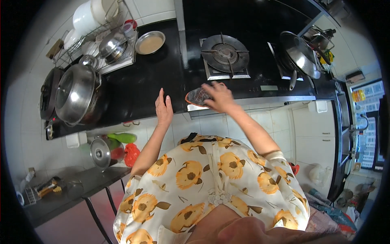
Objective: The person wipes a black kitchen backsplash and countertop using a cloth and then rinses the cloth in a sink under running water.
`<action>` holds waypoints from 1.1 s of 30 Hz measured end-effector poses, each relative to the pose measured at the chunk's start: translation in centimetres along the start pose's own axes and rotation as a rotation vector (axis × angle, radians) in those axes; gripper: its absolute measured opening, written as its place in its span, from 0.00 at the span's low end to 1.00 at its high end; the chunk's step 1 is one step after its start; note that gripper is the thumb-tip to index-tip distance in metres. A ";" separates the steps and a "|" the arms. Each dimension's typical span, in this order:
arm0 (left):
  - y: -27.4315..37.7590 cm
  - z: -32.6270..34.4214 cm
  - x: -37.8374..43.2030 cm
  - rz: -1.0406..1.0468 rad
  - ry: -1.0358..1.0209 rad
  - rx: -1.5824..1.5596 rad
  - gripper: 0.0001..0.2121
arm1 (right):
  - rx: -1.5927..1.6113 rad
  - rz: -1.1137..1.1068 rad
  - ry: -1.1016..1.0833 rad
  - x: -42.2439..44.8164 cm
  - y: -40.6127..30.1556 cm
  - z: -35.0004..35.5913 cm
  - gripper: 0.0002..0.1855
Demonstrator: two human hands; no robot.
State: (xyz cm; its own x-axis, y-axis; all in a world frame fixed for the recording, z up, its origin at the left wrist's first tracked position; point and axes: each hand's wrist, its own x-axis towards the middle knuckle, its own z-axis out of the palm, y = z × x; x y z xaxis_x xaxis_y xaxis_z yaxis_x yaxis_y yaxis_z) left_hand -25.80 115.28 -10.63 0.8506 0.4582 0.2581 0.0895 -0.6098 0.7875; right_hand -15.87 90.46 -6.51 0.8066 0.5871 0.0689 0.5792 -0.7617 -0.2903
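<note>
A dark grey cloth pad with an orange edge (196,97) lies under my right hand (218,97), on the front of the black stove top (259,80). My right fingers spread over the pad and look slightly blurred. To its left, my left hand (164,108) is raised at the edge of the black countertop (146,82), fingers together, thumb apart, palm turned inward and holding nothing. Beyond my right hand is a gas burner (225,53) with a bare pan support.
A metal bowl of cloudy liquid (150,43) stands at the back. Leftward are a lidded steel pot (76,94) and a wire dish rack (73,48) with bowls. A lidded wok (300,56) covers the right burner. Cabinets (313,131) stand at right.
</note>
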 end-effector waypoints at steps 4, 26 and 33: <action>0.1 0.9 1.2 0.090 -0.065 0.012 0.23 | -0.260 -0.386 0.032 -0.3 -3.9 3.7 0.22; 3.9 10.0 6.2 0.495 -0.314 0.320 0.25 | -0.394 0.376 0.056 -4.3 16.7 0.1 0.26; 3.4 10.8 9.9 0.441 -0.208 0.581 0.25 | -0.325 0.324 0.128 2.0 21.1 -0.1 0.26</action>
State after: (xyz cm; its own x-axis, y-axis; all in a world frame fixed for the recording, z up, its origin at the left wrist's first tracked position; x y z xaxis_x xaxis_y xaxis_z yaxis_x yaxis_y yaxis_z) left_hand -11.46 110.72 -11.47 0.9461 -0.0033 0.3240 -0.0718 -0.9773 0.1995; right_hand -2.03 75.49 -12.45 0.9480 0.2822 0.1472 0.2859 -0.9583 -0.0040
